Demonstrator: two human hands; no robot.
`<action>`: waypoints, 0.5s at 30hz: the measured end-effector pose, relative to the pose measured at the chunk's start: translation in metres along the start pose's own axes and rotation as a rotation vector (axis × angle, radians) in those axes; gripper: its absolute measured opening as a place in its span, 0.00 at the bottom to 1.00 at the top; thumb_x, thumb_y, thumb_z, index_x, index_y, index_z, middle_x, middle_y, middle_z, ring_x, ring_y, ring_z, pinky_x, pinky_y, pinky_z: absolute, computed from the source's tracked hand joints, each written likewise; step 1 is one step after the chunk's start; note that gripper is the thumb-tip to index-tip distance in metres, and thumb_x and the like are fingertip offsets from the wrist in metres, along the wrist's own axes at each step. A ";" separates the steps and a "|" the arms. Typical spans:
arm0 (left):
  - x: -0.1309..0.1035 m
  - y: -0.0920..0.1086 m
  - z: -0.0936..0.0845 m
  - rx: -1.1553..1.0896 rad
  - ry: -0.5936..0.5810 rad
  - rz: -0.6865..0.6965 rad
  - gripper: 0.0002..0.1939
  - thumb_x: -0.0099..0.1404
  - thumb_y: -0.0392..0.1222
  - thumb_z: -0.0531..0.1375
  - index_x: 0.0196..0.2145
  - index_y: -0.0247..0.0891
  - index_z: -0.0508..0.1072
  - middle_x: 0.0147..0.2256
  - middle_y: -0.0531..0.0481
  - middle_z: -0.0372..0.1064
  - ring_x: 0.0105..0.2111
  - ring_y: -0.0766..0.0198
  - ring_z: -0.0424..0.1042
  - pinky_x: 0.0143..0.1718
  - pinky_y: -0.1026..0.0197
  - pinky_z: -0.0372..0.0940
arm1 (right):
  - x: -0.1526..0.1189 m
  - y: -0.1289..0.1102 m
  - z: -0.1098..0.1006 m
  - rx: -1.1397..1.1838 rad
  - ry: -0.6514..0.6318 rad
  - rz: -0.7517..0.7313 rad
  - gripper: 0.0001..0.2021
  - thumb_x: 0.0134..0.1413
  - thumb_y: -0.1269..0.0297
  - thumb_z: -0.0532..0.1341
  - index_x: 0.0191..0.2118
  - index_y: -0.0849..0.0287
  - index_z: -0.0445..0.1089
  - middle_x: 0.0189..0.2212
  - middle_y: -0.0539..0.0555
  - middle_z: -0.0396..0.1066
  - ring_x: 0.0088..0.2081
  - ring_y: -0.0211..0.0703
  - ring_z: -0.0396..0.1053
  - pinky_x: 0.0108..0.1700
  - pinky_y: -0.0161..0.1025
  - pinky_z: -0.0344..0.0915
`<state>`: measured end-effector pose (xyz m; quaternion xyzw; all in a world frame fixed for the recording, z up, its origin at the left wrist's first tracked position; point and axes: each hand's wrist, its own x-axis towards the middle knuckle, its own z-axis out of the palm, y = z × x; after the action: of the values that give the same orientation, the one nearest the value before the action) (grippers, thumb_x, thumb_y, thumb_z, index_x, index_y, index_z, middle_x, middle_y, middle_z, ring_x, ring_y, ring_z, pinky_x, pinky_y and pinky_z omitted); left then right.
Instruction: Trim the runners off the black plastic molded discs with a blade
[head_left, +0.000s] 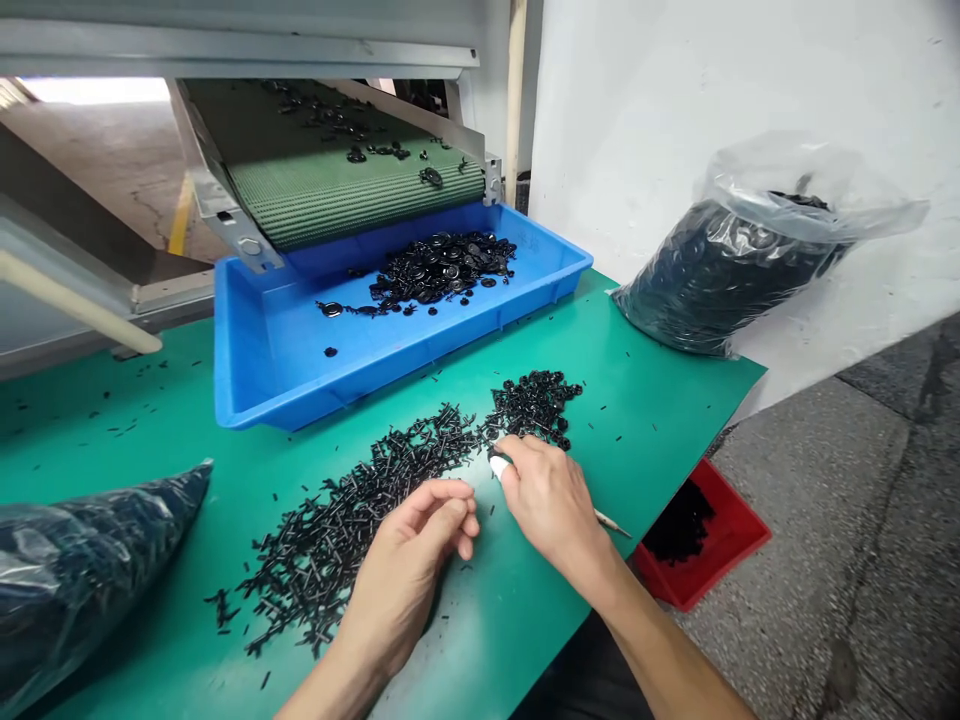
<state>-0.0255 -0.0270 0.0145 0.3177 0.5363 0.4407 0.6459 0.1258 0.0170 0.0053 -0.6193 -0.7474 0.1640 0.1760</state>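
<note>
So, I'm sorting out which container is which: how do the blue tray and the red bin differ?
The blue tray sits on the green tabletop; the red bin is lower, beyond its edge. The tray looks long and shallow, the bin smaller. The tray's black pieces leave much blue floor bare; the bin's contents form one dark mass. Both are open-topped.

- Far belt (pixel 360 185): green, finely ribbed
- Far tray (pixel 352 380): plain blue
- Tabletop (pixel 607 350): green
- Small pieces (pixel 322 550): black
- Right bin (pixel 731 565): red
- Right wall (pixel 630 110): white
- Right floor (pixel 825 500): speckled grey
- Far-left floor stripe (pixel 180 215): yellow
</note>
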 end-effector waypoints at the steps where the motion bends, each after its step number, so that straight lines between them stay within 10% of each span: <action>1: 0.000 0.001 0.000 0.002 -0.015 0.003 0.11 0.64 0.45 0.62 0.42 0.39 0.71 0.25 0.56 0.69 0.22 0.70 0.62 0.26 0.67 0.58 | -0.001 0.000 -0.001 0.020 0.002 0.004 0.11 0.58 0.74 0.53 0.40 0.56 0.71 0.35 0.53 0.73 0.34 0.42 0.68 0.32 0.38 0.50; 10: 0.001 -0.005 0.000 0.059 -0.084 -0.002 0.14 0.65 0.51 0.61 0.42 0.38 0.72 0.26 0.55 0.67 0.22 0.70 0.60 0.24 0.66 0.55 | -0.036 -0.015 -0.017 0.329 0.014 0.013 0.11 0.58 0.75 0.54 0.36 0.54 0.72 0.29 0.47 0.68 0.30 0.37 0.64 0.33 0.35 0.55; 15: 0.000 -0.006 0.002 -0.006 -0.104 0.025 0.14 0.63 0.46 0.64 0.43 0.36 0.75 0.26 0.53 0.70 0.25 0.68 0.63 0.31 0.64 0.58 | -0.055 -0.021 -0.017 0.306 -0.034 -0.119 0.19 0.61 0.77 0.48 0.50 0.56 0.68 0.35 0.52 0.67 0.33 0.40 0.67 0.35 0.37 0.61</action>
<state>-0.0220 -0.0295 0.0096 0.3450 0.4966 0.4331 0.6685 0.1249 -0.0400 0.0271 -0.5371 -0.7518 0.2756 0.2652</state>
